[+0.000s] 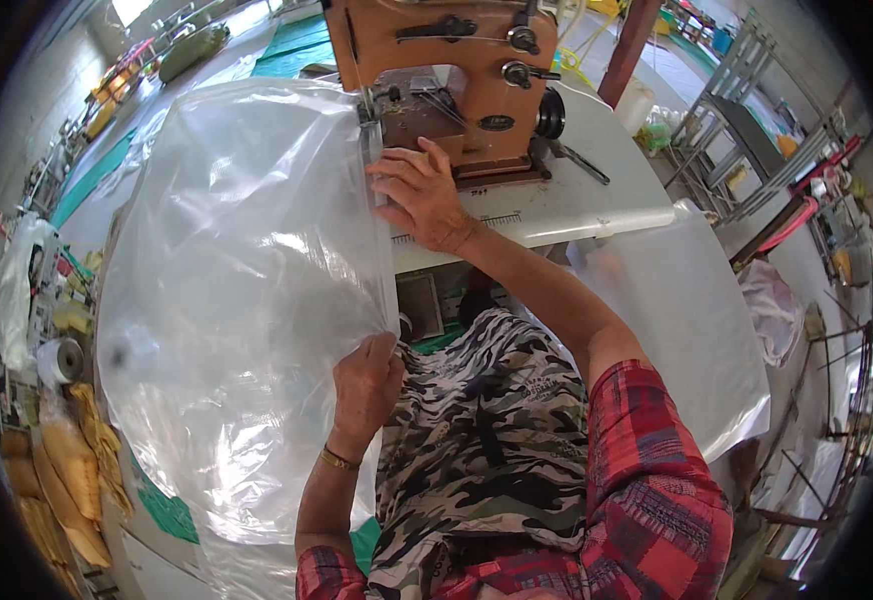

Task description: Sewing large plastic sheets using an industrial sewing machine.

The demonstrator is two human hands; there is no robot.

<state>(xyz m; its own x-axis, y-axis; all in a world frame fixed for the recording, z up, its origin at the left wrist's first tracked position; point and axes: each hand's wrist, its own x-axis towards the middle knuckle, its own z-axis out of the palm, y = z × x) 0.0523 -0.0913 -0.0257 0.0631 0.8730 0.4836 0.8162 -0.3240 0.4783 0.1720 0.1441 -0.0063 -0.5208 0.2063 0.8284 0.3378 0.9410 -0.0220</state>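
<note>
A large sheet of clear, glossy plastic film spreads over the left side of the table, its straight folded edge running down from the sewing machine. My left hand pinches that edge near the front, close to my lap. Just in front of the needle area of a brown sewing machine, my right hand rests with its fingers stretched out over the same edge. Part of the film's edge under my right fingers is hidden.
A dark metal tool lies on the white tabletop beside the machine's handwheel. More translucent sheeting hangs at the right. Metal racks stand far right; rolls and yellow material lie at left.
</note>
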